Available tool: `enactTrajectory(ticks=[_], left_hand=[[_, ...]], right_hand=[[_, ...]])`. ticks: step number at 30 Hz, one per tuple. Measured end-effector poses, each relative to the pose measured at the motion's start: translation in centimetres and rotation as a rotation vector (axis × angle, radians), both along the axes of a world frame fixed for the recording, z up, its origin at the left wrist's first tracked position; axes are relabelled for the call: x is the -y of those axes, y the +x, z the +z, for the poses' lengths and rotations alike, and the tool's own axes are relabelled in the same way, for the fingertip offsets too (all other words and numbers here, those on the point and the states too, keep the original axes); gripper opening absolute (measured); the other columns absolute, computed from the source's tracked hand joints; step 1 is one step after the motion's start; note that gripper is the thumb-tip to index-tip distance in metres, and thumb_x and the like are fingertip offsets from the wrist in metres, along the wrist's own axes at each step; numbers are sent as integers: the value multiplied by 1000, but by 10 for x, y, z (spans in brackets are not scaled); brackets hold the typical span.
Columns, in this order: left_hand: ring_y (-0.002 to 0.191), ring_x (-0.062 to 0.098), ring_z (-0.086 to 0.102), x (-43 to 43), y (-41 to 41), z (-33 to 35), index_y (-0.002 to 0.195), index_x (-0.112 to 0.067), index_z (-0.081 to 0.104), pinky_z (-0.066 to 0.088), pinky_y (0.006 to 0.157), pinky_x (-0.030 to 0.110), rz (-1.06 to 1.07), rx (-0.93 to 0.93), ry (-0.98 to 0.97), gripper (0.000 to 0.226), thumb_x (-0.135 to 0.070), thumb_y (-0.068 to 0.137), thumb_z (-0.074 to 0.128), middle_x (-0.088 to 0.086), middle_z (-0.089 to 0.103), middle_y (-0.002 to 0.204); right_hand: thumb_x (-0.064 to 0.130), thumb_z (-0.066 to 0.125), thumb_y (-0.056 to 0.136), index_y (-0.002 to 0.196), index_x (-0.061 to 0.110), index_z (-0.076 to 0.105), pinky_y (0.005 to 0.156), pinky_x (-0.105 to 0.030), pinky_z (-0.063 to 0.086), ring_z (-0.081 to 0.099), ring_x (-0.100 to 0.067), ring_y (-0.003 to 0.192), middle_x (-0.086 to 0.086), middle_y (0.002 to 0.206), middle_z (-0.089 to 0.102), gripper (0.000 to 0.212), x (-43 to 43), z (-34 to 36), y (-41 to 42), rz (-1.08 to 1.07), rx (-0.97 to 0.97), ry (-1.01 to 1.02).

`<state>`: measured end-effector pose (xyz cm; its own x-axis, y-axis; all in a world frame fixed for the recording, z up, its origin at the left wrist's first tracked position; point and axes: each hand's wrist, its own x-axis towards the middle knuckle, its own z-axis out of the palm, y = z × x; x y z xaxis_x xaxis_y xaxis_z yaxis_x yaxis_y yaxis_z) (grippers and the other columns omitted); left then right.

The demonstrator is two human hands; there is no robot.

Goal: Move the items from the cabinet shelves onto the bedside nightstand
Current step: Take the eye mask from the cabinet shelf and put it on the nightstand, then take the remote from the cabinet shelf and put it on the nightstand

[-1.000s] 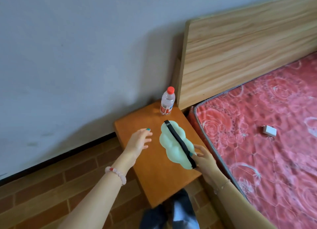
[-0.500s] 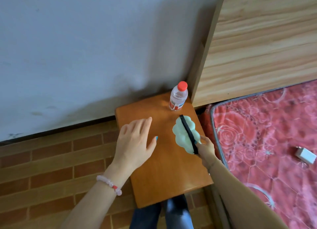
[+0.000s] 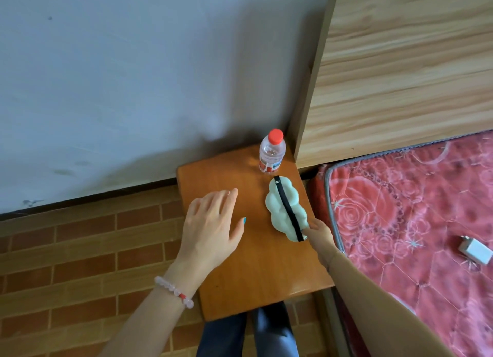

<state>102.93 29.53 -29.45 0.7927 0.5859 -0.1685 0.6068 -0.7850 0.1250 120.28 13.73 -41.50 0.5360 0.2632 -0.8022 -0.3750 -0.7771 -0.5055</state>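
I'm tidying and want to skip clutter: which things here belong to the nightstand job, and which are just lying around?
Part of the job:
orange wooden nightstand
clear plastic water bottle with red cap, standing on it
pale green cloud-shaped sleep mask with black strap, near end held by the right hand

Just lying about:
white charger plug on the red floral mattress

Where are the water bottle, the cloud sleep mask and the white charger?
water bottle [image 3: 272,153], head view, on its clear body.
cloud sleep mask [image 3: 276,212], head view, on its green padding.
white charger [image 3: 475,251], head view, on its flat top.
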Motion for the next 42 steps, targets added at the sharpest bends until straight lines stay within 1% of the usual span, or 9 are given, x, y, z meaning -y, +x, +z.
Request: enactTrajectory(ticks=[4, 7, 10, 14, 19, 25, 32, 37, 42], left_hand=[[103, 30, 64, 4, 8, 18, 125, -9, 59, 54, 84, 47, -24, 16, 17, 56, -44, 82, 49, 12, 66, 115], [104, 31, 63, 7, 13, 40, 125, -9, 59, 53, 85, 47, -54, 57, 45, 55, -43, 83, 49, 12, 65, 116], [106, 31, 63, 12, 18, 68, 124, -10, 60, 51, 87, 47, -92, 119, 87, 55, -44, 82, 51, 12, 66, 117], [107, 28, 62, 20, 27, 107, 124, -11, 60, 49, 89, 43, -197, 243, 137, 53, -45, 85, 48, 10, 65, 117], [113, 28, 57, 30, 25, 150, 128, -11, 54, 48, 92, 45, -359, 378, 117, 56, -44, 88, 35, 10, 62, 121], [112, 30, 56, 26, -15, 187, 127, -10, 52, 48, 89, 47, -530, 539, 147, 52, -40, 86, 38, 10, 61, 118], [113, 32, 57, 25, -80, 207, 125, -11, 51, 48, 90, 50, -682, 597, 168, 52, -42, 84, 38, 11, 61, 119], [113, 32, 57, 47, -102, 229, 125, -8, 57, 47, 91, 52, -816, 651, 130, 55, -40, 85, 39, 12, 62, 118], [113, 32, 56, 84, -108, 246, 128, -9, 55, 43, 96, 52, -951, 669, 95, 56, -42, 86, 37, 11, 60, 122]], right_hand=[[13, 50, 87, 139, 13, 36, 96, -38, 41, 45, -27, 122, -9, 137, 47, 54, 5, 21, 3, 148, 107, -71], [21, 46, 88, 133, 17, 44, 86, -34, 45, 52, -23, 114, -4, 130, 54, 45, 3, 60, 7, 322, 371, -72], [26, 44, 92, 124, 18, 52, 75, -30, 43, 54, -20, 102, -3, 122, 58, 34, 0, 113, 8, 378, 662, 18], [29, 45, 90, 117, 10, 60, 76, -33, 49, 60, -26, 101, -6, 111, 65, 37, 3, 188, -7, 385, 1151, 112], [37, 40, 86, 122, 11, 57, 88, -40, 47, 57, -26, 111, -6, 119, 61, 48, 22, 263, -48, 361, 1389, 59], [39, 42, 85, 126, 13, 54, 98, -38, 40, 49, -23, 121, -5, 127, 56, 50, 40, 306, -128, 235, 1505, -46], [41, 39, 89, 132, 14, 48, 105, -38, 36, 43, -22, 128, -5, 134, 51, 51, 48, 323, -214, 88, 1518, -146], [43, 38, 89, 134, 16, 44, 108, -38, 33, 40, -20, 130, -3, 136, 49, 52, 74, 337, -261, -18, 1513, -246], [43, 36, 90, 135, 16, 43, 105, -44, 37, 40, -22, 130, -4, 137, 48, 54, 112, 354, -297, -137, 1521, -346]])
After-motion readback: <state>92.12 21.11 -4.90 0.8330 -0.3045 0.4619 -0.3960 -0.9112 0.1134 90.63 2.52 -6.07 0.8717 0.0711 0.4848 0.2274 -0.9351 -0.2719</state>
